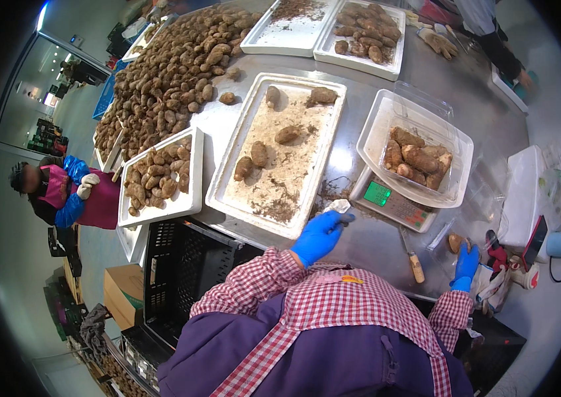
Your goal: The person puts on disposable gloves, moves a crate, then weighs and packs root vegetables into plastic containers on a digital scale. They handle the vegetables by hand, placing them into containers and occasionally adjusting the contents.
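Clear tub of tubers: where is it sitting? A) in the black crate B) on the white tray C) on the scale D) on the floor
C: the clear tub of tubers rests on top of the scale, whose green display shows just below the tub's front edge.

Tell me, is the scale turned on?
On. The scale under the clear tub of roots shows a glowing green display.

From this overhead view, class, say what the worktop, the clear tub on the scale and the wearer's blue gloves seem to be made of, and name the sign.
Grey worktop: probably stainless steel, dull sheen with glare. Clear tub on the scale: thin see-through plastic, tubers visible through its walls. Blue gloves on left hand and right hand: likely thin nitrile or latex, smooth and snug.
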Demonstrator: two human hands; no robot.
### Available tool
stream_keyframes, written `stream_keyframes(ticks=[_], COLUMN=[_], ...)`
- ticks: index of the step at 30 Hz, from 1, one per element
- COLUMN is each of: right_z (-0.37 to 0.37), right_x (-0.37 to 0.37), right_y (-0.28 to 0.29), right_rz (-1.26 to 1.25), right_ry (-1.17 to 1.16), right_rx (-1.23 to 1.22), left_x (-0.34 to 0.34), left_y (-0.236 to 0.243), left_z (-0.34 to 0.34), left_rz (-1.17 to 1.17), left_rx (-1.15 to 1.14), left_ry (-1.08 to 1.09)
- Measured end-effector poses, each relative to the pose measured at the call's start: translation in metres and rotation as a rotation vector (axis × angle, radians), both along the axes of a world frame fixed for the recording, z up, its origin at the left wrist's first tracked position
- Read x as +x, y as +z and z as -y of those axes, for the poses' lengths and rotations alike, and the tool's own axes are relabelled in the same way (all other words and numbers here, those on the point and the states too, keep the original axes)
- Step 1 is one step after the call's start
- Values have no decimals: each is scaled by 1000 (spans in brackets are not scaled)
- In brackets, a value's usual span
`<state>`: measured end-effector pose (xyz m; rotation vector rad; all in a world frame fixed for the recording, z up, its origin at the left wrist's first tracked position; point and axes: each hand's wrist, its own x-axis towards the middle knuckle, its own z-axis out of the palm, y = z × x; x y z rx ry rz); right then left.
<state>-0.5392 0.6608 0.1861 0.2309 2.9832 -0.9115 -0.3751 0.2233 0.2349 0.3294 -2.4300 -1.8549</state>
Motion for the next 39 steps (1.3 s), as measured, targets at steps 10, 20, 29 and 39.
stream_keyframes(ticks=[10, 20, 29, 39], right_z=[-21, 7, -10, -9], right_x=[20, 45, 55, 35], right_y=[-9, 6, 2, 4], right_rz=[147, 7, -19, 66], right_ry=[-247, -219, -214, -285], right_rx=[-602, -623, -706, -442], left_x=[56, 64, 48, 24], left_y=[-17, -31, -44, -44], left_z=[64, 47, 34, 34], left_rz=[-56, 37, 68, 37], left_rx=[-357, -684, -892, -719], left_ry=[265, 27, 148, 172])
